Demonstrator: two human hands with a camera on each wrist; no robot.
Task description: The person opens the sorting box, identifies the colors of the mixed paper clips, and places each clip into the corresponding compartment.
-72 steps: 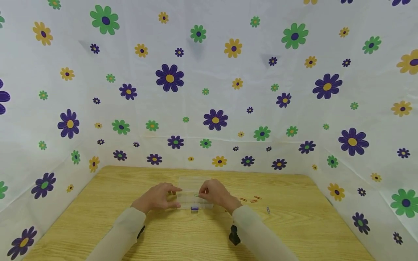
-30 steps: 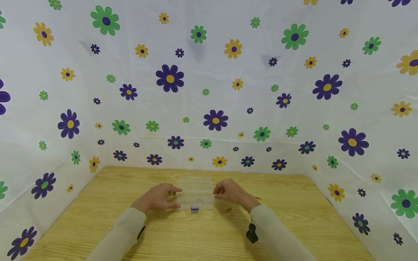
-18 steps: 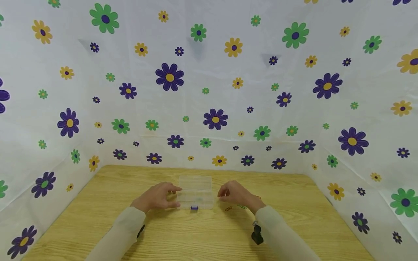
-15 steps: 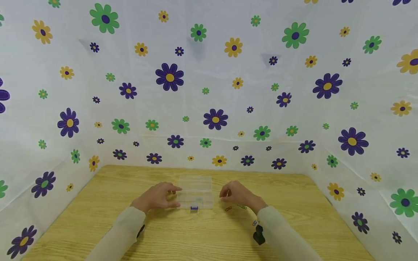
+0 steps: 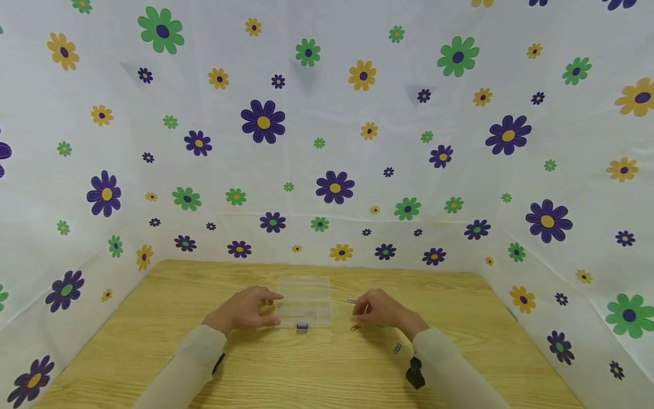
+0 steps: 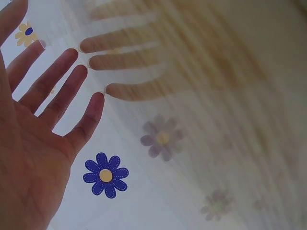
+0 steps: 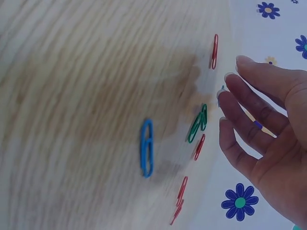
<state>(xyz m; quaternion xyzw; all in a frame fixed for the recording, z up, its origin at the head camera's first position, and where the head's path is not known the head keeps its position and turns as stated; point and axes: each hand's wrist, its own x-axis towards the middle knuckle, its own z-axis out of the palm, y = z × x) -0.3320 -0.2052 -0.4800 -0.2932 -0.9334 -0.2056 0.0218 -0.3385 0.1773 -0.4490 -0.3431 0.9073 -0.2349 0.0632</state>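
Note:
A clear plastic compartment box [image 5: 286,322] with a purple latch [image 5: 302,326] lies on the table, its lid raised at the back. At the box's left side rests my left hand [image 5: 244,309], fingers extended; the left wrist view shows them straight and spread. My right hand [image 5: 383,311] hovers right of the box, fingers loosely bent and apart, holding nothing visible. Near it lie a red paper clip [image 7: 214,51], green paper clips [image 7: 196,125] and a larger blue paper clip [image 7: 147,148]. Another blue paper clip [image 5: 351,301] shows just beyond the fingertips. A faint greenish tint shows inside the box.
More red paper clips [image 7: 181,190] lie on the wooden table [image 5: 286,375], partly hidden by the right hand in the head view. A flower-patterned white sheet [image 5: 306,159] surrounds the table at the back and both sides.
My right hand, which pinched a paper clip over the box, has moved right and hovers among the loose clips with no clip visible in it. The left hand has stayed put.

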